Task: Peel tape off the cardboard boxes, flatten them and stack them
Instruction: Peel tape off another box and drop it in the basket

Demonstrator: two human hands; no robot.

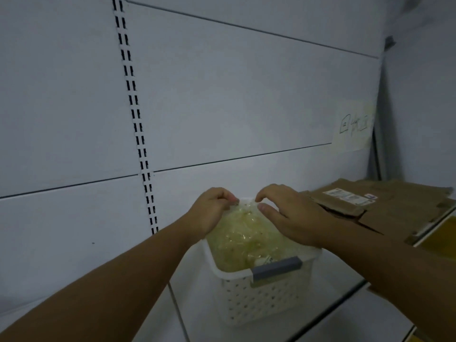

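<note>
Head view: L hand (pixel 212 208) & R hand (pixel 291 215) are over the far rim of the white perforated basket (pixel 259 299). Fingertips of both pinch a clear tape strip (pixel 246 206), prob. freeing it from sticky fingers so it drops on the tape wad (pixel 246 238) filling the basket. Flattened cardboard boxes (pixel 394 206) are stacked just R of the basket, shipping label (pixel 348 196) up. Slotted wall upright (pixel 138 134) is behind-left of the basket, handwritten note (pixel 352 127) up-right. R forearm crosses the stack's near corner.

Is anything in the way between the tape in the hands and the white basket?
Nothing visible. The left hand and right hand pinch the tape just above the basket, whose open top is heaped with crumpled tape. The cardboard lies off to the right.
</note>
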